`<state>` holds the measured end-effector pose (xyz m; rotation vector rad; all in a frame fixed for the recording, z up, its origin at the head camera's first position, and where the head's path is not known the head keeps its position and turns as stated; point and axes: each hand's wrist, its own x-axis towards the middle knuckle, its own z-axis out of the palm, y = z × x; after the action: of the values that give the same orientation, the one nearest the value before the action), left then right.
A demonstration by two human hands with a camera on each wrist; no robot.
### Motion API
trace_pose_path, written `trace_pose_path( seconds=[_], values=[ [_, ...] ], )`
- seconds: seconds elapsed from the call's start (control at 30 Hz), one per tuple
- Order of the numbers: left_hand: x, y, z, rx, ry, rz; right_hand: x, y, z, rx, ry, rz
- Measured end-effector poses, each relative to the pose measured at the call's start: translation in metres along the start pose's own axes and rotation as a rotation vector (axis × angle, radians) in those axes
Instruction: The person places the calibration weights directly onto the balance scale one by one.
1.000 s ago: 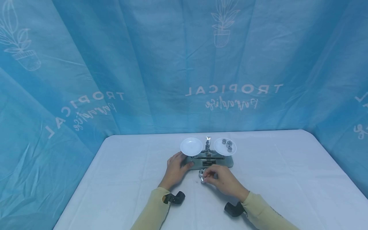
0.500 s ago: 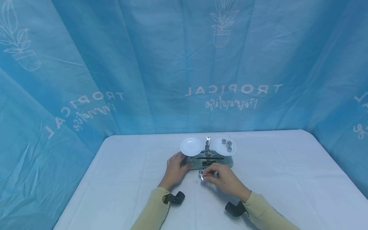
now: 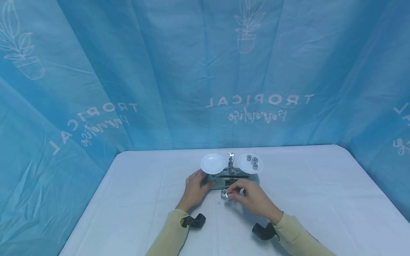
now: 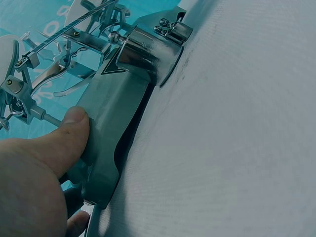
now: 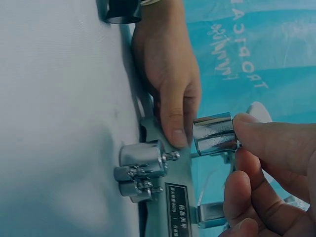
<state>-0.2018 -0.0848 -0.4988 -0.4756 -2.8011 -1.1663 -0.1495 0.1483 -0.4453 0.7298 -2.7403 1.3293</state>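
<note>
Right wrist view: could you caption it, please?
Right hand pinches a metal weight above the balance scale.

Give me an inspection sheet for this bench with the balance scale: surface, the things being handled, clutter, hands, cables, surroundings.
Surface: white cloth-covered table, creased.
Things in hand: grey balance scale; left pan bare; right pan carries three small metal weights. A chrome cylinder weight is lifted. More chrome weights stand in front of the scale base.
Clutter: nothing seen.
Hands: left hand rests on the scale base, thumb pressed on its edge; right hand pinches the chrome cylinder weight.
Cables: nothing seen; black wrist cameras on both sleeves.
Surroundings: blue curtain printed TROPICAL, with plant drawings.
</note>
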Motion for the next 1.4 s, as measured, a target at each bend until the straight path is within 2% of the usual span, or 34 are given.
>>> trace_pose_path(
  seconds=[0.4,0.63,0.83,1.03,1.4],
  values=[
    [0.000,0.000,0.000,0.006,-0.001,-0.008,0.000,-0.005,-0.011,-0.021,0.076,-0.019],
    [0.000,0.000,0.000,0.005,0.002,-0.002,0.001,-0.006,-0.014,-0.021,0.128,0.010],
    [0.001,-0.001,0.000,0.012,-0.002,-0.006,0.001,-0.006,-0.017,-0.016,0.175,-0.011],
    [0.000,0.000,0.000,0.007,-0.006,-0.009,0.002,-0.005,-0.021,-0.026,0.201,0.004],
    [0.000,0.000,0.001,0.010,-0.006,-0.017,0.002,-0.005,-0.026,-0.057,0.274,-0.035]
  ],
)
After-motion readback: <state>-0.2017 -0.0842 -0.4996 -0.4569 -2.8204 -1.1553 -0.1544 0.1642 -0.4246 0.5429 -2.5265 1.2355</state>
